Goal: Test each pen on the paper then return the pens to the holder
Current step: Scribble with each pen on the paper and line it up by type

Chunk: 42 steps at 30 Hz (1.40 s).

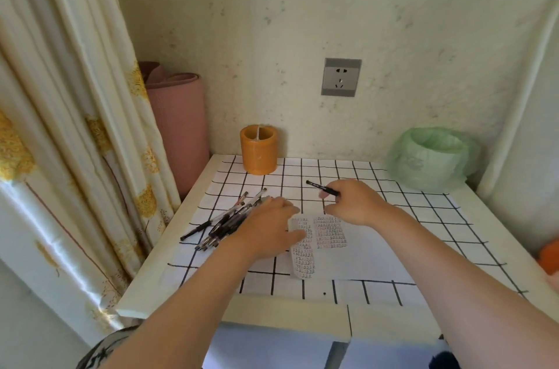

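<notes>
Head view: white tabletop (453,250) with black grid cover sat in a corner, wall behind, curtain (60,126) close on the left, its folds touching the left edge. Right hand (357,202) hovered over the top edge of the paper (348,253), fingers clamped on a black pen (321,187), its free end pointing left and back; tip end hidden in the hand. Left hand (266,229) lay palm down on the right side of the loose pile of pens (223,223), fingers spread flat, not closed on anything; it also overlapped the paper's left edge. Paper lay center of tabletop, covered in small rows of scribbles at its left part, right part blank. Pile fanned toward the left tabletop edge, one pen end near that edge. Orange holder (259,153) stood upright at the back edge against the wall, looked empty, well apart from both hands; open grid between it and the hands. Green bag (432,156) sat in the back right corner. Orange object (549,256) at the right edge, cropped. Front strip of tabletop was bare. Pink rolled mat (178,126) stood beyond the left back corner.
</notes>
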{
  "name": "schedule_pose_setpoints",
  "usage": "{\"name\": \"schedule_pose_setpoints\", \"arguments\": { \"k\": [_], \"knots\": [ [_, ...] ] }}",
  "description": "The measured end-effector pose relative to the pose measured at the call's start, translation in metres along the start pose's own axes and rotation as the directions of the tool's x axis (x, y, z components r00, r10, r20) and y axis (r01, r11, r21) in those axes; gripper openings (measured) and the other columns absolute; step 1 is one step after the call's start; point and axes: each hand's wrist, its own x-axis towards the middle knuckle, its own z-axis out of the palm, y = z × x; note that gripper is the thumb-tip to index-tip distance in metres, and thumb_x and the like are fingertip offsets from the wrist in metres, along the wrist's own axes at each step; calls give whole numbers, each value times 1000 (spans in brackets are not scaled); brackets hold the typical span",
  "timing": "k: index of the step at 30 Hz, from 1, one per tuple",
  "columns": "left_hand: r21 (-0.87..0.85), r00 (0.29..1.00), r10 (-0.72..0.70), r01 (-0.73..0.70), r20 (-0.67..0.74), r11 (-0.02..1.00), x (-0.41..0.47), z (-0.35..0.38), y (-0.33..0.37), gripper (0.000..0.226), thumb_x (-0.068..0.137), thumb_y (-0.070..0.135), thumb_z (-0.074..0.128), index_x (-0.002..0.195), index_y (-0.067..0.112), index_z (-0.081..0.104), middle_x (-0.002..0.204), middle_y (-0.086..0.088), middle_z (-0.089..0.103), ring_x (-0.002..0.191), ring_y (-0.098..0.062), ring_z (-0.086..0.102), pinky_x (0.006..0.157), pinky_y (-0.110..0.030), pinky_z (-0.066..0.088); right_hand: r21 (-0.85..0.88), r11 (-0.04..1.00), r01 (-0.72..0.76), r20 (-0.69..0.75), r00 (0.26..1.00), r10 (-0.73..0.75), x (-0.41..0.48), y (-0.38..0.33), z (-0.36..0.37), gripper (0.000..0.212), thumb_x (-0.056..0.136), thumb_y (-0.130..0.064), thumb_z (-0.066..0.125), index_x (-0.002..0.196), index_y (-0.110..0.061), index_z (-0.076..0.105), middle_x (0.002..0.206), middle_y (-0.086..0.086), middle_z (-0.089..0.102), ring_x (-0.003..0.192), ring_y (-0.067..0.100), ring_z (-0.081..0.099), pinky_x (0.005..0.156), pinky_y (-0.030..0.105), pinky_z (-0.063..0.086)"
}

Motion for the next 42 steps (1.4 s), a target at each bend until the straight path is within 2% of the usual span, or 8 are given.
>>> {"name": "schedule_pose_setpoints", "arguments": {
  "k": [5,9,14,17,21,24,29,42],
  "knots": [
    [131,961,-2,-35,277,991,-2,23,25,94,81,74,54,157,29,21,164,7,16,149,-17,14,119,-45,20,-40,999,-3,186,983,10,-26,23,5,47,66,-46,84,109,-38,65,74,-14,54,69,9,56,63,26,44],
    [183,950,-21,-38,310,982,3,26,20,102,77,75,58,158,30,15,166,7,6,151,-16,5,122,-47,14,-111,994,10,234,972,17,-33,33,16,64,69,-52,80,127,-37,60,110,-14,60,103,14,59,85,30,49],
    [128,947,-59,19,316,992,14,20,7,106,74,70,66,158,28,16,166,8,7,151,-16,4,122,-46,15,-149,987,53,210,977,-21,-20,33,34,69,79,-57,66,143,-42,45,138,-9,55,120,17,54,95,33,47],
    [112,949,-75,43,305,993,20,17,3,105,76,65,69,158,27,15,165,7,8,151,-17,4,123,-44,12,-130,989,68,207,978,-40,-14,33,31,58,82,-57,62,137,-43,51,130,-13,59,115,16,57,93,32,48],
    [-23,994,-25,28,107,999,29,10,3,81,87,53,67,154,30,27,157,5,33,145,-17,24,119,-41,25,-66,988,136,81,988,-131,-9,35,30,29,98,-47,48,119,-39,65,89,-12,61,85,15,59,67,30,44],
    [-157,999,22,-25,-23,987,35,7,8,51,92,43,65,140,35,49,128,13,59,114,-7,55,99,-32,47,-98,977,191,-10,981,-192,-8,37,31,26,100,-40,49,119,-33,66,87,-9,51,81,14,52,64,29,35],
    [-157,990,62,-81,-123,984,45,5,13,13,94,26,65,105,33,65,92,18,61,75,-2,57,70,-23,47,-72,956,286,-61,955,-290,-10,30,31,21,99,-32,53,110,-23,69,92,-6,60,81,16,56,70,35,46],
    [-287,992,28,-62,-121,956,57,7,-3,5,96,21,63,98,21,67,84,14,64,77,-2,58,68,-19,44,-215,912,350,-147,911,-385,3,19,38,23,101,-41,45,105,-31,65,76,-7,66,70,15,58,63,32,47]
  ]
}}
